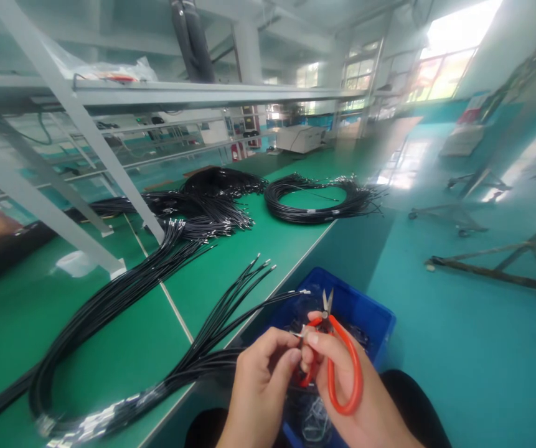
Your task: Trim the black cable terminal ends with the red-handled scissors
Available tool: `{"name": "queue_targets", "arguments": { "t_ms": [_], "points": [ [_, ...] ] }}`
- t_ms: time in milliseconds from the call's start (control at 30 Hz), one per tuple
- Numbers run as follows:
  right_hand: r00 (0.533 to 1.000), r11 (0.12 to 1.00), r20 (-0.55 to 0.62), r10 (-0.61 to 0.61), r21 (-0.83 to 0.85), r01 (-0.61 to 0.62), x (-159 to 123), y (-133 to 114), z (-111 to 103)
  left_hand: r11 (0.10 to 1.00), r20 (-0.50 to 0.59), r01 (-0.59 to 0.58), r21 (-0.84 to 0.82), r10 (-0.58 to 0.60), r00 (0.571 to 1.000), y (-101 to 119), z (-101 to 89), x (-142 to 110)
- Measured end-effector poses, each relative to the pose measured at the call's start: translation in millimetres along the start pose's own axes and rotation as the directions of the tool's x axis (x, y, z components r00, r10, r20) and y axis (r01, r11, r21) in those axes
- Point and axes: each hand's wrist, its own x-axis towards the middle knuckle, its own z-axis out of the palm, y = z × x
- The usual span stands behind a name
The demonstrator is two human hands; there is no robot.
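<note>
In my right hand (349, 364) is a pair of scissors (356, 367) with red handles; their blades point away from me and stand a little apart. The thumb and finger of that hand also pinch a small pale tip. My left hand (261, 376) is closed in a pinch beside it, on what looks like a thin cable end, mostly hidden by the fingers. Left of my hands, a bundle of black cables (202, 367) bends in a loop across the green table (230, 283), with several silvery ends fanned toward me. Clear wrap binds part of the bundle.
Below my hands stands a blue bin (382, 323) with clear plastic scraps inside. A coiled cable bundle (291, 214) and a heap of black cables (221, 183) lie farther back. White shelf posts (104, 146) rise at the left. A wheeled stand (496, 270) is at right.
</note>
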Motion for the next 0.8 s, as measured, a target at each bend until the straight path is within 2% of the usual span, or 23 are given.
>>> {"name": "queue_targets", "arguments": {
  "t_ms": [67,167,367,500,600,800],
  "points": [
    [0.998,0.995,-0.024,-0.065,-0.074,0.063,0.8,-1.8,0.3,1.000,-0.046,0.005,-0.016,-0.005,0.999,-1.3,1.7,0.8],
    [0.982,0.971,-0.090,-0.168,-0.188,0.149,1.1,-5.6,1.9,1.000,-0.055,0.019,0.013,-0.018,0.998,-4.0,1.6,1.6],
    [0.986,0.948,-0.054,-0.159,-0.288,0.137,5.0,-4.4,3.9,1.000,0.002,0.023,-0.003,-0.023,1.000,-2.6,0.6,1.2],
    [0.938,0.861,-0.117,-0.327,-0.446,0.245,7.5,-1.1,-2.6,0.996,-0.031,0.080,-0.041,-0.082,0.996,-3.1,-0.5,0.7],
    [0.887,0.776,-0.092,-0.452,-0.532,0.340,3.8,-0.6,-4.4,0.994,-0.027,0.098,-0.040,-0.099,0.995,-5.2,-0.7,1.0],
    [0.884,0.658,0.007,-0.467,-0.666,0.353,2.3,5.1,-4.2,0.995,-0.008,0.088,-0.040,-0.088,0.996,-4.9,0.5,1.6]
  ]
}}
